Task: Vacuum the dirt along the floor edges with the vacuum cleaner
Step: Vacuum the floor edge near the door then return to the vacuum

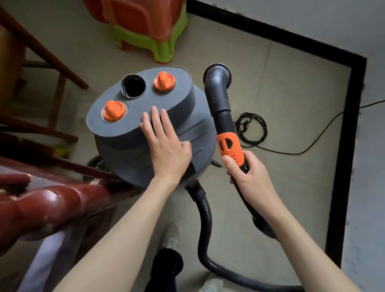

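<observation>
A grey canister vacuum cleaner (121, 131) with two orange knobs and a round black port on top stands on the floor in the middle. My left hand (165, 144) lies flat on its lid, fingers spread, gripping nothing. My right hand (245, 172) is closed around the black wand (220, 105) just below its orange grip. The wand's round nozzle (217, 74) points down at the floor beside the canister. A black ribbed hose (204, 222) loops from the canister's near side along the floor.
A black skirting board (344, 140) runs along the white walls at the right and back. A coiled black power cord (252, 130) lies on the tiles. Stacked orange and green stools (153, 38) stand behind. Dark wooden furniture (47, 201) crowds the left. My feet are below.
</observation>
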`<state>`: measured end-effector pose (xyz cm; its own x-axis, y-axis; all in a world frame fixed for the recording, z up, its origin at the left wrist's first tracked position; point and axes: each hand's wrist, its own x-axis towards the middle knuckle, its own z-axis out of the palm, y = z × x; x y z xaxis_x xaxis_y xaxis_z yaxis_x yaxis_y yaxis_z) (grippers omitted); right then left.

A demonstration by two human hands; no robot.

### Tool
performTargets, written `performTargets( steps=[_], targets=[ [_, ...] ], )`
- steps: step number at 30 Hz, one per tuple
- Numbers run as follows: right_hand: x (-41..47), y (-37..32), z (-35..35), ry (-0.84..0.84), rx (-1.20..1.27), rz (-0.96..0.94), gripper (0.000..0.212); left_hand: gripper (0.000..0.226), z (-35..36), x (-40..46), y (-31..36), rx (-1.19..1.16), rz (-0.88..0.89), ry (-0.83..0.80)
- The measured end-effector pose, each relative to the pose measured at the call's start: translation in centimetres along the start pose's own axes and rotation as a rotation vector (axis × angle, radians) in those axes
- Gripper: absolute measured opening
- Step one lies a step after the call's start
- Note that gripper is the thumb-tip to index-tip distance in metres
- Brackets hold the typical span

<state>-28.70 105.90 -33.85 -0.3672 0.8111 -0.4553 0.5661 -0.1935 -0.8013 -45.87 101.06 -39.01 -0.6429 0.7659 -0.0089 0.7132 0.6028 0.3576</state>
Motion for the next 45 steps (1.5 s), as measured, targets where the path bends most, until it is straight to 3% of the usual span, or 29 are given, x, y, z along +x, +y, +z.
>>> performTargets(
  steps=[16,23,35,41,45],
  targets=[
    [-7.0,6.4,-5.4,0.102,0.022,0.075,0.019,0.073,0.4,-10.6,2.1,-0.066,0.205,-0.097],
    [-14.0,11.0,-8.0,0.076,-0.019,0.048,0.016,0.073,1.0,-18.5,3.4,-0.026,0.186,-0.093],
    [-25.3,18.5,-6.2,0.209,0.075,0.102,0.016,0.075,0.5,-30.3,2.0,0.029,0.302,-0.120],
    [-31.3,20.6,-4.5,0.241,0.092,0.120,0.044,0.075,-0.2,-35.6,0.3,0.044,0.333,-0.178],
    [-34.9,22.2,-3.8,0.236,0.132,0.115,0.045,0.074,-0.6,-39.4,-1.0,0.049,0.354,-0.168]
  ],
)
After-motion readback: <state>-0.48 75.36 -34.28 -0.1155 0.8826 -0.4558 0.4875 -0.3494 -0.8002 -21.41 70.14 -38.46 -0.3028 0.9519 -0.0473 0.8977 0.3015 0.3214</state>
